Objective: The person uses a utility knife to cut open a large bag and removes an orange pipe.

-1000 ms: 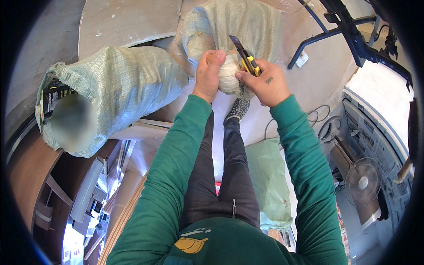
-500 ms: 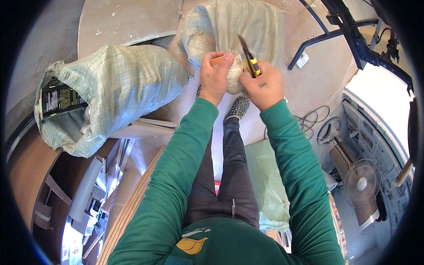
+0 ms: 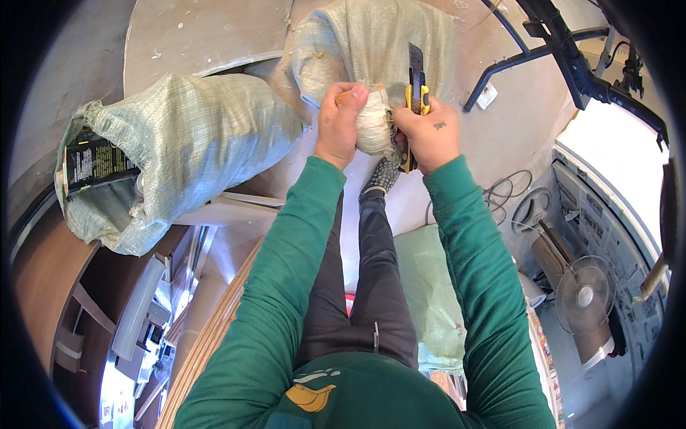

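Note:
My left hand [image 3: 339,127] is closed on a pale roll of what looks like string or plastic twine [image 3: 376,121], with an orange-brown piece at its top under my thumb. My right hand [image 3: 431,134] grips a yellow and black utility knife [image 3: 414,100], its blade extended and pointing away from me. The right fingers are close to the roll's right side, where loose strands show; whether they pinch a strand is hidden. Just beyond both hands lies a woven sack [image 3: 407,36].
At left a stuffed woven sack [image 3: 221,129] lies open-ended, with a black box [image 3: 100,163] in its mouth. A black metal stand [image 3: 493,71] is at far right. A fan [image 3: 584,296] and looped cable [image 3: 511,191] are at right; a green sack [image 3: 429,286] lies beside my legs.
The knife has turned from leaning left to nearly upright and shifted slightly right. My hands have moved a little apart, showing more of the roll.

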Demonstrator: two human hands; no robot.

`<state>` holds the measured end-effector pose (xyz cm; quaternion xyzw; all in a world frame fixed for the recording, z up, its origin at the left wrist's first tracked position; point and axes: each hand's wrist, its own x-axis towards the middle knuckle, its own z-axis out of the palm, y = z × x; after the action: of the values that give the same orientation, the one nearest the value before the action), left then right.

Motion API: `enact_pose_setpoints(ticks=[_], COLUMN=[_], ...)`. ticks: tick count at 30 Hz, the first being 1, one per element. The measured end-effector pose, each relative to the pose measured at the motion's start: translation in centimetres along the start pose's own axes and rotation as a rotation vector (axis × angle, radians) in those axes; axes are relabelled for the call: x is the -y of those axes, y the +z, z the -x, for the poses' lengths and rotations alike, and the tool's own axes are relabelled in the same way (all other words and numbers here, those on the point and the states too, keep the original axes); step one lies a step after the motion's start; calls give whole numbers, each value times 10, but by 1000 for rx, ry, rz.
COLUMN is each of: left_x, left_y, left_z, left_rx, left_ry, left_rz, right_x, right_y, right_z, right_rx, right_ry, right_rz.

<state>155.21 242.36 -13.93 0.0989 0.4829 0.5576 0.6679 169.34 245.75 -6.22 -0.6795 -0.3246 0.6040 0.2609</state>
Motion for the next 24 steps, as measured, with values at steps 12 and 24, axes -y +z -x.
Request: enact_pose_setpoints(ticks=[12,24], left_x=[-3,-4], left_y=[-3,-10], left_z=[2,0], left_rx=[-5,-1], left_ry=[6,67], left_rz=[-81,-226], right_x=[5,11], right_y=[-18,-17], right_z=[1,-3], right_rx=[269,304], right_ry=[-124,-145], right_rz=[200,307])
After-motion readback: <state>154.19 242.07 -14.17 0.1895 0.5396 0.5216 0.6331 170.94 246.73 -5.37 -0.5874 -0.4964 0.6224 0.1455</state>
